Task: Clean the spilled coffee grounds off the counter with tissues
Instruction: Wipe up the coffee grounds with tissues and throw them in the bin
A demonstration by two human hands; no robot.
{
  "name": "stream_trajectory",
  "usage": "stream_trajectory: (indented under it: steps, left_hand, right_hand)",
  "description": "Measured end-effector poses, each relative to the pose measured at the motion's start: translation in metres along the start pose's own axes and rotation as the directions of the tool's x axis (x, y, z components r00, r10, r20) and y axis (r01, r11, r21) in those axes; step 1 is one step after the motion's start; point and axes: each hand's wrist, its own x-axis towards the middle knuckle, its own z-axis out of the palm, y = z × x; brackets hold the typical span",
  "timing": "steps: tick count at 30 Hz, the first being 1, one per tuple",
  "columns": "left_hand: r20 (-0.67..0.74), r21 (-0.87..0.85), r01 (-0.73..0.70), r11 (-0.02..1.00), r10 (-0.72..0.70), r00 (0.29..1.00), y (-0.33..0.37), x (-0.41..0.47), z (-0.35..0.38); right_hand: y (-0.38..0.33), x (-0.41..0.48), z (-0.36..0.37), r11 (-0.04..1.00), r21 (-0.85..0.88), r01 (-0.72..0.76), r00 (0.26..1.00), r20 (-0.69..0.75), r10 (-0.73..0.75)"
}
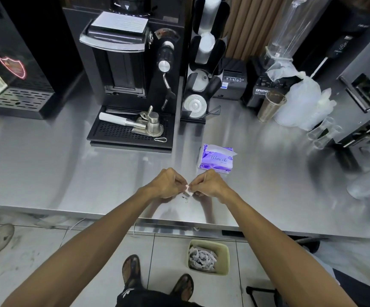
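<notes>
Head view: both hands meet over the steel counter [68,173], just in front of the purple tissue pack [216,159] and slightly to its left. The left hand [166,183] and right hand [210,185] each have curled fingertips pinching a small white tissue [189,191]. It is folded or wadded tight and sits between the two grips, so little of it shows. The tissue is held slightly above the steel rather than pressed to it.

Directly under the pinch, on the near side from the tissue pack, a few dark specks of coffee grounds [185,198] lie on the counter. They are just beside the fingertips but apart from the tissue.

Beyond the tissue pack and to its left stands the black coffee machine [124,63]. On the floor, nearer than the tissue pack and below the counter edge, a pale bin [224,260] holds crumpled tissues.
</notes>
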Motion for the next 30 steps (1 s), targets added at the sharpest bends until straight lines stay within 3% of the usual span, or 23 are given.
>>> stream_trajectory:
  steps: [9,15,22,30]
  left_hand:
    - [-0.044,-0.008,0.051,0.999,-0.051,0.998,-0.011,0.008,0.005]
    - [-0.076,0.005,0.053,0.999,-0.053,0.996,-0.012,0.017,0.001]
    - [-0.122,0.211,-0.038,0.977,0.064,0.99,-0.022,0.02,0.009]
    - [-0.224,0.142,-0.166,0.976,0.195,0.955,-0.03,0.002,0.022]
  right_hand:
    - [0.0,0.01,0.005,0.991,0.085,-0.107,0.994,0.022,0.105]
    - [-0.001,0.018,0.007,0.994,0.101,-0.028,0.998,-0.061,0.034]
    - [0.001,0.028,0.019,0.972,-0.155,0.175,0.973,-0.123,-0.194]
    - [0.031,0.025,0.033,0.816,-0.465,0.344,0.898,-0.09,-0.43]
